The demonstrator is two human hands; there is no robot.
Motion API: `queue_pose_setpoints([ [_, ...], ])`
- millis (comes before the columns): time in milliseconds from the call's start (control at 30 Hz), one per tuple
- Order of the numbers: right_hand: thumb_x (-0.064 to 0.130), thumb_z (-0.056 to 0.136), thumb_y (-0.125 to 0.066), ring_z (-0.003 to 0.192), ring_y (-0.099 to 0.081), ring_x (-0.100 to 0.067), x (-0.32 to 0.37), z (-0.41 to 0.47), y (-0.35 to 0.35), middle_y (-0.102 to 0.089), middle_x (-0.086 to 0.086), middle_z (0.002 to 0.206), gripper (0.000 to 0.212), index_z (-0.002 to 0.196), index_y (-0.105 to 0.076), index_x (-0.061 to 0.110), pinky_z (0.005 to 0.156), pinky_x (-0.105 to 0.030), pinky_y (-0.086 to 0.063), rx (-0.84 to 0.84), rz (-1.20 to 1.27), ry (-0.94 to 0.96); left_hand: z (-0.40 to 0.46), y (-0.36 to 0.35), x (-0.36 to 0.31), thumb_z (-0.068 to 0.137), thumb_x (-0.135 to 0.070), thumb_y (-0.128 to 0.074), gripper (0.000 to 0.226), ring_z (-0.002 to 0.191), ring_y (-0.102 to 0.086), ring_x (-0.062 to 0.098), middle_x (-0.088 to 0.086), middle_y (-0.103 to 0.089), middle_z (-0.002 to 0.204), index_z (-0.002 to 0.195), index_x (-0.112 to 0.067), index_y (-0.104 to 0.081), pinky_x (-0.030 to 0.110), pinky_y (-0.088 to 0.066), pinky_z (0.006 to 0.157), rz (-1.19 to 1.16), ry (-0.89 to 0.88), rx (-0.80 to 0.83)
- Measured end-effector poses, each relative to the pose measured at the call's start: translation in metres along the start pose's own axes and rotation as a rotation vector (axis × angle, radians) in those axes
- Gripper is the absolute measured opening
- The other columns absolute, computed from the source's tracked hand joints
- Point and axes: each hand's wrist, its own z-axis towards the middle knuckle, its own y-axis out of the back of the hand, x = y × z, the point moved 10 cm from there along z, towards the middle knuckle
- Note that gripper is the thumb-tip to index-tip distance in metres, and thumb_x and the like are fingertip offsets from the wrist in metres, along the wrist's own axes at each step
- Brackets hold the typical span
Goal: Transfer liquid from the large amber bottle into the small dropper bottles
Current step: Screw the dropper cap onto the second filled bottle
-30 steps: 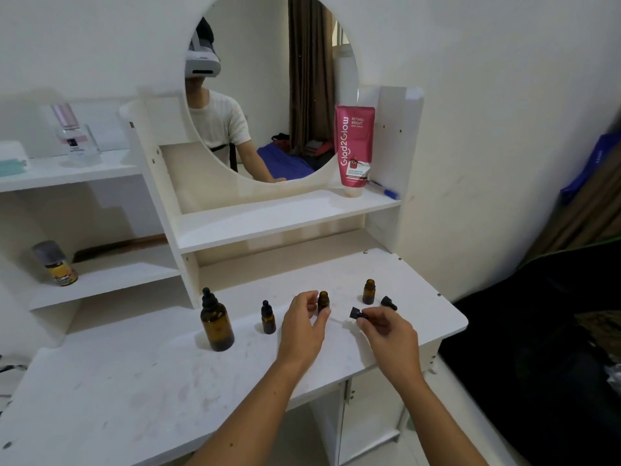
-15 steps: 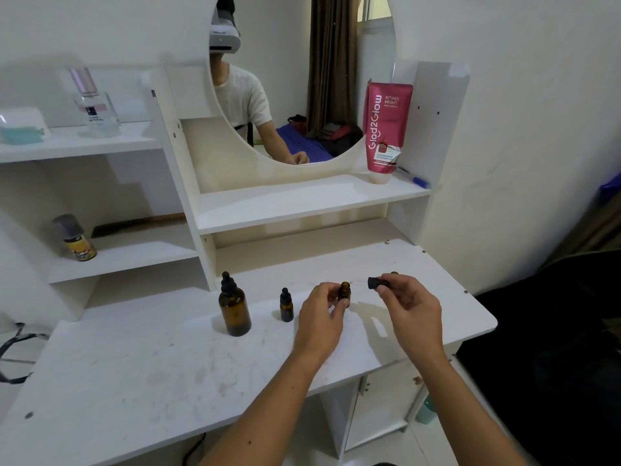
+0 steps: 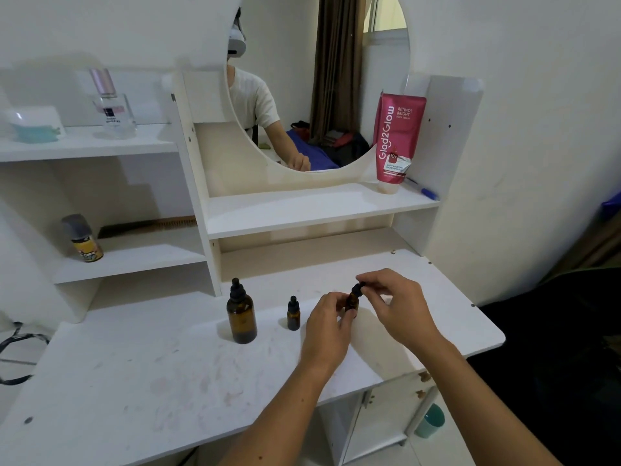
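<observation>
Right hand [image 3: 396, 301] brought cap [image 3: 357, 290] onto small bottle [image 3: 352, 302] | left hand [image 3: 327, 322] fingers clamp bottle, right pinch cap | risk: crooked threading tips bottle

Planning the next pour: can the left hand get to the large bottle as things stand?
Probably yes. The large bottle stands clear on the table's left; only one capped small bottle sits between, but the left hand holds another.

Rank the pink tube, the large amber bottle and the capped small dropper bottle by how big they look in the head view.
1. pink tube
2. large amber bottle
3. capped small dropper bottle
The tube stands farther back yet looks biggest, so the order is safe.
</observation>
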Motion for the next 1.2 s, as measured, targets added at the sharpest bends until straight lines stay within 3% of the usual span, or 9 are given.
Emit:
queue_pose_setpoints([
  [133, 0.003, 0.095, -0.072, 0.095, -0.072, 0.0, -0.008, -0.002, -0.02, -0.074, 0.014, 0.109, 0.031, 0.118, -0.075, 0.024, 0.09, -0.015, -0.057, 0.08, -0.026, -0.03, 0.001, -0.003, 0.003, 0.103, -0.031, -0.061, 0.018, 0.11, -0.062, -0.001, -0.022, -0.065, 0.115, 0.121, -0.032, -0.061, 0.026, -0.055, 0.097, -0.013, -0.005, 0.004],
  [267, 0.011, 0.091, -0.079, 0.09, -0.068, -0.005, -0.015, -0.005, -0.023, -0.071, 0.01, 0.098, 0.035, 0.121, -0.072, 0.028, 0.078, -0.011, -0.053, -0.008, 0.076, -0.107, 0.002, -0.005, 0.003, 0.105, -0.028, -0.058, 0.017, 0.108, -0.062, -0.001, -0.021, -0.064, 0.115, 0.121, -0.032, -0.059, 0.027, -0.055, 0.096, 0.002, -0.026, 0.004],
  [500, 0.016, 0.096, -0.075, 0.094, -0.068, -0.005, -0.027, -0.021, -0.032, -0.069, 0.006, 0.102, 0.022, 0.114, -0.074, 0.028, 0.082, -0.013, -0.054, -0.144, 0.238, -0.198, 0.008, -0.003, 0.004, 0.103, -0.024, -0.059, 0.019, 0.108, -0.061, 0.0, -0.019, -0.063, 0.115, 0.12, -0.032, -0.058, 0.029, -0.056, 0.095, 0.033, -0.057, -0.006],
  [733, 0.019, 0.102, -0.067, 0.102, -0.07, -0.008, -0.04, -0.022, -0.035, -0.07, 0.006, 0.108, 0.018, 0.117, -0.076, 0.024, 0.087, -0.02, -0.056, -0.138, 0.348, -0.231, 0.009, -0.003, 0.007, 0.103, -0.027, -0.06, 0.019, 0.109, -0.06, -0.002, -0.021, -0.062, 0.116, 0.122, -0.03, -0.059, 0.027, -0.054, 0.096, 0.045, -0.067, -0.008],
  [900, 0.026, 0.094, -0.079, 0.089, -0.071, -0.01, -0.057, -0.027, -0.038, -0.073, 0.003, 0.097, 0.014, 0.103, -0.07, 0.022, 0.083, -0.027, -0.058, -0.145, 0.463, -0.376, 0.008, -0.004, 0.008, 0.103, -0.024, -0.061, 0.021, 0.11, -0.061, 0.0, -0.019, -0.062, 0.117, 0.123, -0.028, -0.059, 0.025, -0.054, 0.097, 0.052, -0.063, -0.013],
  [1033, 0.019, 0.1, -0.07, 0.098, -0.072, -0.01, -0.045, -0.026, -0.04, -0.07, 0.006, 0.109, 0.019, 0.118, -0.075, 0.026, 0.09, -0.037, -0.061, -0.103, 0.405, -0.256, 0.008, -0.005, 0.008, 0.103, -0.025, -0.061, 0.02, 0.111, -0.06, 0.001, -0.018, -0.062, 0.118, 0.122, -0.029, -0.059, 0.028, -0.055, 0.097, 0.063, -0.07, -0.009],
  [1133, 0.024, 0.094, -0.079, 0.093, -0.073, -0.017, -0.055, -0.028, -0.043, -0.073, 0.004, 0.1, 0.015, 0.106, -0.072, 0.026, 0.088, -0.046, -0.062, -0.106, 0.441, -0.34, 0.006, -0.004, 0.006, 0.103, -0.022, -0.06, 0.019, 0.109, -0.062, 0.005, -0.016, -0.062, 0.117, 0.122, -0.027, -0.059, 0.028, -0.056, 0.095, 0.055, -0.071, -0.009],
  [1200, 0.023, 0.095, -0.077, 0.093, -0.073, -0.018, -0.056, -0.029, -0.041, -0.073, 0.003, 0.101, 0.016, 0.111, -0.071, 0.023, 0.089, -0.045, -0.062, -0.12, 0.46, -0.348, 0.006, -0.005, 0.005, 0.103, -0.023, -0.06, 0.02, 0.11, -0.062, 0.005, -0.015, -0.063, 0.118, 0.123, -0.027, -0.059, 0.028, -0.056, 0.096, 0.052, -0.067, -0.004],
])
